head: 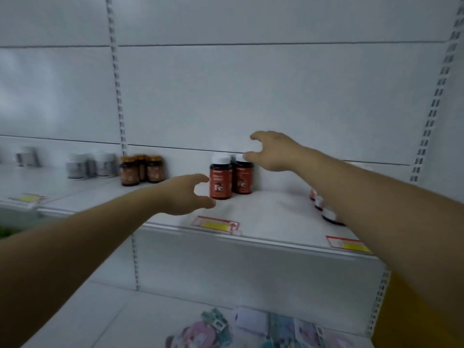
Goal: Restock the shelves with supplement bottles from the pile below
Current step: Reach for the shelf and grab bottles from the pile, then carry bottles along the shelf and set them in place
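- Two red bottles with white caps stand upright on the white shelf, touching each other: the front bottle and the back bottle just right of it
- The left hand is just left of the front bottle, thumb and fingers curved apart in an open C, holding nothing
- The right hand is at the back bottle's cap, fingers spread; whether a fingertip touches the cap I cannot tell
- Brown bottles stand left of the red bottles, grey jars farther left
- More bottles lie right, partly hidden by the right arm
- Yellow price tags sit on the shelf edge below
- Packets lie on the lower shelf
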Action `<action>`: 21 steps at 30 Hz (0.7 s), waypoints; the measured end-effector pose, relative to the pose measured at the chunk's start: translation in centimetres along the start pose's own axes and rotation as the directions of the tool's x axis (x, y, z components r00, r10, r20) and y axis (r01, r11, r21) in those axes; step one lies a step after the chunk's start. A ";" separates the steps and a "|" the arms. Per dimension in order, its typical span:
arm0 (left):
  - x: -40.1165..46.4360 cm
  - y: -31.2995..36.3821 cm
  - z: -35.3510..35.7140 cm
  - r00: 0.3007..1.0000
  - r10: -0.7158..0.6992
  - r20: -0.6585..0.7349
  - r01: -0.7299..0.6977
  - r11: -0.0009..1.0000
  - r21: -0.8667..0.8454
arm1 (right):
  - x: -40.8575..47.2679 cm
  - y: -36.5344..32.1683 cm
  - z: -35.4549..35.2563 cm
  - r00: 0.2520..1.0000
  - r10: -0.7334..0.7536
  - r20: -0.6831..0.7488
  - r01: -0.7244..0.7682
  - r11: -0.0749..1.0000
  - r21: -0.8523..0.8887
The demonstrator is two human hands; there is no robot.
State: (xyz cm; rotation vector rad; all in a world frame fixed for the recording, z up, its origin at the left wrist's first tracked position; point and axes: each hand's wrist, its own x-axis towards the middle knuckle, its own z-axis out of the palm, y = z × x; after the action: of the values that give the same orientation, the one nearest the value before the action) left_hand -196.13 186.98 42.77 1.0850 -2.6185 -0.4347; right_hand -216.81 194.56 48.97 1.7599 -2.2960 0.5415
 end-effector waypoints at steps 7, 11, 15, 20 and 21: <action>-10.0 -19.7 -7.0 0.969 -0.226 -0.100 0.233 0.971 0.056 | 5.6 -23.5 9.6 0.957 -0.269 0.112 0.266 0.963 0.045; -15.5 -29.3 -10.6 0.915 -0.386 -0.116 0.391 0.920 0.024 | 7.8 -35.9 13.4 0.900 -0.403 0.167 0.391 0.915 0.105; -18.5 -37.5 -12.5 0.853 -0.506 -0.129 0.510 0.860 -0.005 | 10.2 -46.6 17.1 0.822 -0.536 0.190 0.518 0.844 0.140; -19.0 -46.7 -13.3 0.784 -0.596 -0.177 0.595 0.801 -0.060 | 13.8 -59.0 22.9 0.705 -0.678 0.208 0.658 0.735 0.163; -18.9 -48.8 -13.5 0.771 -0.610 -0.182 0.610 0.790 -0.066 | 14.6 -61.4 24.1 0.685 -0.698 0.209 0.678 0.716 0.166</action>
State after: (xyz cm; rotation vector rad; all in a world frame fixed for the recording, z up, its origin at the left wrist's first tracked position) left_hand -147.32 165.45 34.33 1.8775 -2.0367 -0.4284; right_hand -160.32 158.15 42.57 2.6534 -1.5183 0.2551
